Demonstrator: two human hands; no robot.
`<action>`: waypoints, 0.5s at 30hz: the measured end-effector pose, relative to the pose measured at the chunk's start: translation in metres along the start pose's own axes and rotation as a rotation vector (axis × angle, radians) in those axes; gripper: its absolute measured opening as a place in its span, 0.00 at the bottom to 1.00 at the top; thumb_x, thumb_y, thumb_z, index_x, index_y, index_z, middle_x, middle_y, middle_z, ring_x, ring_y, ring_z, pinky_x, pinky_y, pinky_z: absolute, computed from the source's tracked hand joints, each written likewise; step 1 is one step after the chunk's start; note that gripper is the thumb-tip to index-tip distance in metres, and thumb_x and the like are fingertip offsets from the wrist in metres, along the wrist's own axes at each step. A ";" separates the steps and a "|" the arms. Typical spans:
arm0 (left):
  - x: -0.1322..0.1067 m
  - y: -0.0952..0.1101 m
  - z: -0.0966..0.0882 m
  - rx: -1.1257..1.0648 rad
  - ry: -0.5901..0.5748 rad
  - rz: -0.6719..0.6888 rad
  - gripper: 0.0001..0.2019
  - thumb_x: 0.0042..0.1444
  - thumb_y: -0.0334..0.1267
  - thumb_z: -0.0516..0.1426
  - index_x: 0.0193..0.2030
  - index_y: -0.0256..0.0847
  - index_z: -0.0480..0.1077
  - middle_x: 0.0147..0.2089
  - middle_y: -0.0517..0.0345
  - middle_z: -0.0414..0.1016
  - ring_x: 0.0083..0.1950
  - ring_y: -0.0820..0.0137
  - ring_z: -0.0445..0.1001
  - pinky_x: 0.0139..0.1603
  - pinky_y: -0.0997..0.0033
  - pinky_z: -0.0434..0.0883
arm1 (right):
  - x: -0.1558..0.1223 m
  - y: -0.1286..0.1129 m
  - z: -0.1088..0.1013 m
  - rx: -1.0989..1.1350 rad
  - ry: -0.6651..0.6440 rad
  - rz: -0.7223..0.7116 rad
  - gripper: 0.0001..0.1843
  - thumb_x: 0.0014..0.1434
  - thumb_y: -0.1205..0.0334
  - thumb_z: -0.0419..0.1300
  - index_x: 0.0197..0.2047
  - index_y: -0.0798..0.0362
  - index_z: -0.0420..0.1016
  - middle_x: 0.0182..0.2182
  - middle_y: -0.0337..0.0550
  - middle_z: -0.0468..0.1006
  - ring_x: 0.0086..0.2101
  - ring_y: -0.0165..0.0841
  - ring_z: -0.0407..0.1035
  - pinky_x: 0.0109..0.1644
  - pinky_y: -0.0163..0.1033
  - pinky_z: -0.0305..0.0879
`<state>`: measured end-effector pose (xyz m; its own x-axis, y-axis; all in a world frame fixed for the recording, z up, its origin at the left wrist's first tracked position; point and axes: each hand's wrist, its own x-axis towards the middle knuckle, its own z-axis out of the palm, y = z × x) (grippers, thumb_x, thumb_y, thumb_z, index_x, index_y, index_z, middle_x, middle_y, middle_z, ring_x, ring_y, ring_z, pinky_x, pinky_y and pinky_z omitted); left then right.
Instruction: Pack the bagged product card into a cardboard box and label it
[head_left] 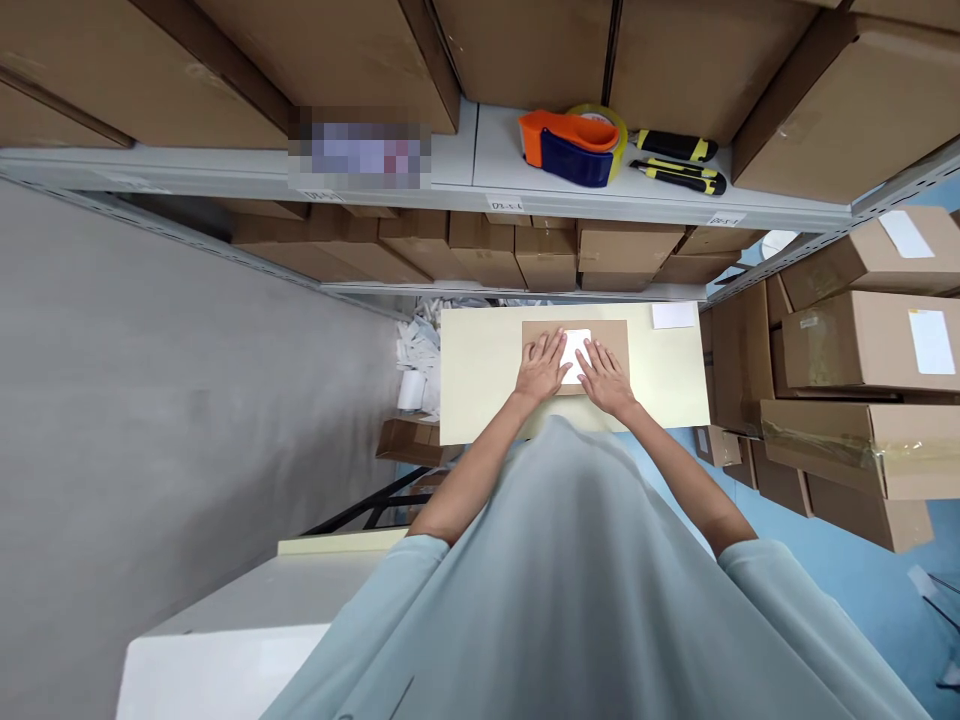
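A white label [576, 352] is being pressed flat onto a brown parcel [609, 338] lying on the pale worktop [480, 380], both hands, left [541, 368] and right [606, 378], being held open, palms down. Smoothing towards the edges is probably being called for next.

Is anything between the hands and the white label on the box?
No. Both the left hand and the right hand already lie flat on the box, fingers touching the white label; nothing visible sits between.
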<state>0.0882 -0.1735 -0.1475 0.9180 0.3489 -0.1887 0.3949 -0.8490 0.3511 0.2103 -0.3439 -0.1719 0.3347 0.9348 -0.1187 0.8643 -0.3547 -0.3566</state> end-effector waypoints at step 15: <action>-0.030 0.012 0.021 0.011 -0.039 -0.041 0.36 0.77 0.51 0.42 0.87 0.43 0.43 0.88 0.55 0.43 0.89 0.51 0.34 0.87 0.39 0.34 | 0.016 -0.007 -0.001 0.043 0.026 0.071 0.38 0.80 0.52 0.39 0.85 0.62 0.45 0.83 0.56 0.43 0.80 0.53 0.45 0.81 0.60 0.46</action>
<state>0.0645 -0.2026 -0.1568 0.8986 0.3681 -0.2386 0.4318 -0.8385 0.3325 0.2104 -0.3271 -0.1700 0.4047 0.9064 -0.1213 0.8211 -0.4185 -0.3881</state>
